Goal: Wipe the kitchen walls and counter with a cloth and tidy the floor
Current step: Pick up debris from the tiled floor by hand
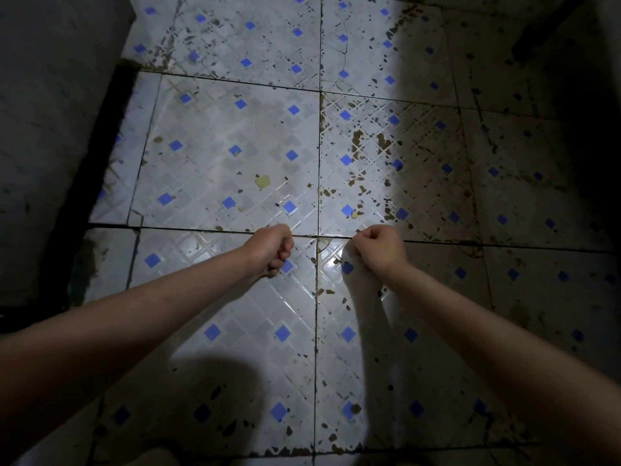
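Tiled floor (235,169) is white with little blue diamonds, and brown grime specks all over, worst on the right. A yellowish scrap (262,180) lies mid-tile. Left hand (268,247) and right hand (378,248) hover above it, each grip fisted, nothing visible inside.

Two bare forearms without sleeves, left hand (268,247) and right hand (379,247) without gloves, no rings, no watch
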The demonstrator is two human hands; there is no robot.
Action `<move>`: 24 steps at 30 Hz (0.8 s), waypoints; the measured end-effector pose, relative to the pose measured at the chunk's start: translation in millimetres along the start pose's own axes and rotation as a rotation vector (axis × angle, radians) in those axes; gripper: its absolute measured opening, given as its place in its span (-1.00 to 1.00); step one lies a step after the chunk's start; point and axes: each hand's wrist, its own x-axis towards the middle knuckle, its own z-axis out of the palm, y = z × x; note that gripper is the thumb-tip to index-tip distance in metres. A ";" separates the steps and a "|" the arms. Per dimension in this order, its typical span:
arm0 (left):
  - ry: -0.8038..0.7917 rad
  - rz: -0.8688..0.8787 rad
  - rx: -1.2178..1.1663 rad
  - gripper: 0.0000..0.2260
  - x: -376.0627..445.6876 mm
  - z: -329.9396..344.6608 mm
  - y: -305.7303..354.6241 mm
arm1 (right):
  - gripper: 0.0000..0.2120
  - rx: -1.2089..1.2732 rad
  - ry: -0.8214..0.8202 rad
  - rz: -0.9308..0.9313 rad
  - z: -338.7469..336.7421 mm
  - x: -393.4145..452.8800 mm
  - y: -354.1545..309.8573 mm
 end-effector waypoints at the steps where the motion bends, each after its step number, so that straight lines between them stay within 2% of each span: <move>1: 0.006 0.007 0.017 -0.73 0.3 -0.1 -0.4 | -0.89 -0.003 0.003 -0.009 -0.3 0.2 -1.2; 9: 0.037 0.078 0.123 -0.78 5.4 -0.6 6.5 | -0.84 0.006 0.113 -0.022 0.4 13.2 -8.1; 14: 0.105 0.122 0.128 -0.71 10.6 -3.3 14.4 | -0.73 -0.104 0.168 -0.102 0.9 21.9 -16.0; 20: 0.212 0.300 0.324 -0.81 15.7 -13.3 12.2 | -0.89 -0.190 0.178 -0.179 3.3 32.5 -20.5; 22: 0.241 0.324 0.376 -0.82 17.9 -16.9 9.6 | -0.97 -0.237 0.147 -0.209 4.2 34.3 -21.3; 24: 0.256 0.329 0.416 -0.84 17.6 -18.9 7.3 | -0.95 -0.299 0.122 -0.235 4.3 34.9 -21.2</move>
